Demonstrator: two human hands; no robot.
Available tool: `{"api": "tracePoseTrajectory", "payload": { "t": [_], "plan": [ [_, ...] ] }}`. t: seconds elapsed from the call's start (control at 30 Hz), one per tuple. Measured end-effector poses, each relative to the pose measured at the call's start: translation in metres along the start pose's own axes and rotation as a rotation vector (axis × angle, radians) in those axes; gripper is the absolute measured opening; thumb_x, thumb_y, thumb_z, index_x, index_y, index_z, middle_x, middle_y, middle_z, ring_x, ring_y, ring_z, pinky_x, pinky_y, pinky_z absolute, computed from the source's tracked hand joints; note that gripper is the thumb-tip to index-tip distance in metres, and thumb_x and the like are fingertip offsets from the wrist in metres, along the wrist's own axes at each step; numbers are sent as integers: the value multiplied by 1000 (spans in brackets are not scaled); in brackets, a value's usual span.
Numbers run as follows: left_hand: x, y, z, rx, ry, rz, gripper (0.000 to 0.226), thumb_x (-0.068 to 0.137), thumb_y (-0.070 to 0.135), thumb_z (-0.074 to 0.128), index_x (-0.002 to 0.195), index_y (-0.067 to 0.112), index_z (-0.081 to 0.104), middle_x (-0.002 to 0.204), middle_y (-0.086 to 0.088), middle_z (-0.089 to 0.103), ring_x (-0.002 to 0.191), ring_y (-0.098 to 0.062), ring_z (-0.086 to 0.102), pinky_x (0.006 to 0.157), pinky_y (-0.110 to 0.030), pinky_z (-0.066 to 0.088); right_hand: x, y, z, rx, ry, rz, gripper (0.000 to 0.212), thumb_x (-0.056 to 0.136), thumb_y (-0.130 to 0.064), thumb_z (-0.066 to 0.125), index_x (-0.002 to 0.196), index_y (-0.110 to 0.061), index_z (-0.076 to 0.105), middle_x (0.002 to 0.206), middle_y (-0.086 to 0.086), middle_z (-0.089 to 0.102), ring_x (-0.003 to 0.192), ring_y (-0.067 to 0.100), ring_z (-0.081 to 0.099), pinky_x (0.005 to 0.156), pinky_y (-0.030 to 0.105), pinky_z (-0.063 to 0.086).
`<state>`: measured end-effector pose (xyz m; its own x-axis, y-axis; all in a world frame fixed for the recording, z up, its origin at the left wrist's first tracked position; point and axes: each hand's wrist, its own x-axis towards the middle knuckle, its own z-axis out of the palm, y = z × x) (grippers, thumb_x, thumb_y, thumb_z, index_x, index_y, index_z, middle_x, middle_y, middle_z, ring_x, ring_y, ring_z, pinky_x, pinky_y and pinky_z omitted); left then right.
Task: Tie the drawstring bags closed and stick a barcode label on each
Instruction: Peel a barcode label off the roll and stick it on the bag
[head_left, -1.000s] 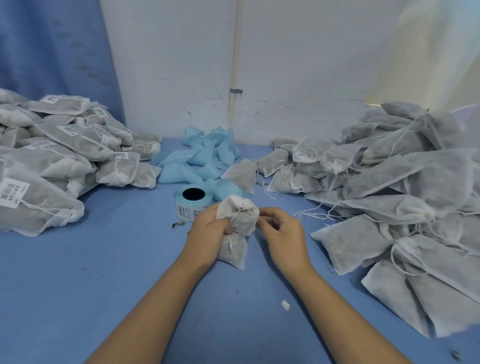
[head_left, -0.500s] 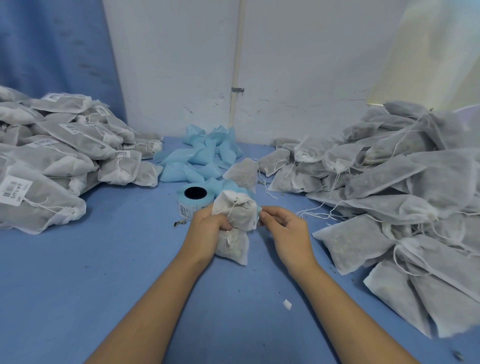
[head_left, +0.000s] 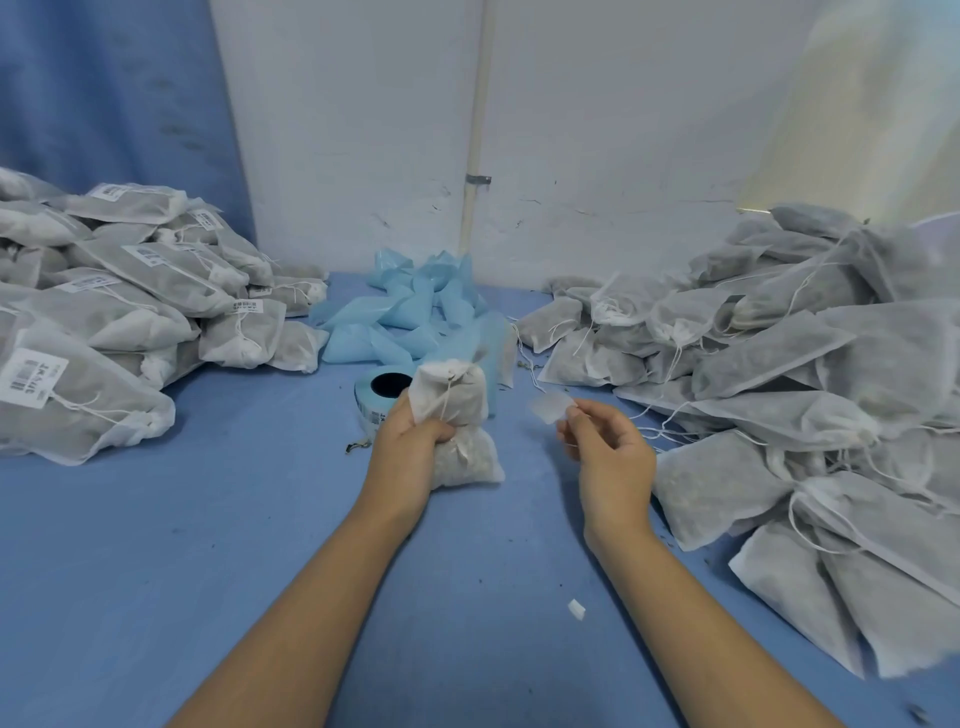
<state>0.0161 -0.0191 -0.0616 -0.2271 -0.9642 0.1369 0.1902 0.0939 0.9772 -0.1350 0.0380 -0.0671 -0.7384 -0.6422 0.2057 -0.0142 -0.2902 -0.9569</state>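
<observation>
Drawstring bag (head_left: 460, 395) stands almost upright near the middle of the blue counter (head_left: 208, 571). Its long axis runs from the gathered mouth at the top, which points up and a little away from the person, down to the flat bottom end, which lies low over the counter. The bag is of thin white non-woven cloth, half transparent, with grey-brown loose filling showing through. A white string hangs from the closed mouth down the front.

The left grip (head_left: 415, 441), a bare hand, is curled round the waist of the bag and squeezes it, so the bag bulges above and below the fingers. The right grip (head_left: 608, 452) is apart from the bag, to its right. It pinches a small white label (head_left: 550, 405) between thumb and forefinger; the label is blurred and its print cannot be read.

Just behind the left grip lies a light blue label roll (head_left: 384, 395) with a dark core, and behind that a heap of blue backing strips (head_left: 415, 312). A pile of labelled bags (head_left: 104, 312) is at the left, and a pile of unlabelled bags (head_left: 779, 364) at the right. A small white scrap (head_left: 576, 609) lies on the counter.
</observation>
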Motion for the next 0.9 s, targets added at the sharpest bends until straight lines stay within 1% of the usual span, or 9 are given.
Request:
{"api": "tracePoseTrajectory", "payload": {
  "t": [0.1,0.13,0.2,0.3,0.4,0.53,0.73,0.8,0.9],
  "plan": [
    [-1,0,1,24,-13,98,45,88,-7,49,119,26,55,116,4,63,108,-11,58,94,-26,45,-8,-6,3,8,-72,-98,17,90,-4,62,86,-18,70,80,-6,75,83,6,70,76,18,54],
    [-2,0,1,32,-17,117,47,90,-5,51,127,24,53,122,4,61,113,-9,57,98,-25,44,-11,-7,4,-7,-103,-140,19,89,-4,63,86,-20,71,84,-8,75,87,5,70,77,17,53],
    [-2,1,1,34,-11,133,47,90,-2,53,132,20,51,124,4,61,115,-10,57,98,-25,46,-18,-9,6,-67,-162,-217,23,88,-5,65,86,-26,73,89,-12,74,89,4,68,78,14,50],
    [-1,2,2,-3,23,120,42,90,-2,54,129,14,54,120,-1,64,112,-14,60,96,-26,47,-25,-9,8,-195,-216,-321,24,86,-6,68,88,-29,74,89,-17,73,88,4,67,81,12,47],
    [0,3,2,-44,60,96,40,90,-4,53,127,11,56,117,-4,65,107,-16,62,89,-21,49,-30,-9,9,-266,-252,-374,21,84,-4,69,90,-23,75,89,-18,73,87,4,66,80,9,43],
    [1,2,1,-51,52,99,37,90,-5,52,122,13,58,108,1,67,96,-9,64,76,-11,51,-31,-10,12,-260,-282,-280,27,84,-3,66,90,-29,73,89,-19,72,89,8,66,79,11,46],
    [2,-3,2,-15,49,135,37,90,0,55,122,18,58,111,5,67,100,-5,63,86,-16,49,-31,-10,12,-232,-272,-252,22,84,-6,69,92,-25,76,90,-18,74,81,0,66,77,9,46],
    [2,-3,3,-21,60,158,34,91,1,56,120,18,59,109,8,67,98,-1,64,85,-14,50,-34,-9,13,-292,-288,-311,21,84,-8,71,94,-26,76,91,-20,73,85,-1,66,80,9,45],
    [2,-3,6,-51,80,191,29,91,1,57,106,25,60,99,11,68,88,3,65,76,-11,50,-38,-6,16,-406,-302,-514,19,82,-8,71,95,-19,77,93,-19,72,88,1,65,83,13,47]
  ]
}}
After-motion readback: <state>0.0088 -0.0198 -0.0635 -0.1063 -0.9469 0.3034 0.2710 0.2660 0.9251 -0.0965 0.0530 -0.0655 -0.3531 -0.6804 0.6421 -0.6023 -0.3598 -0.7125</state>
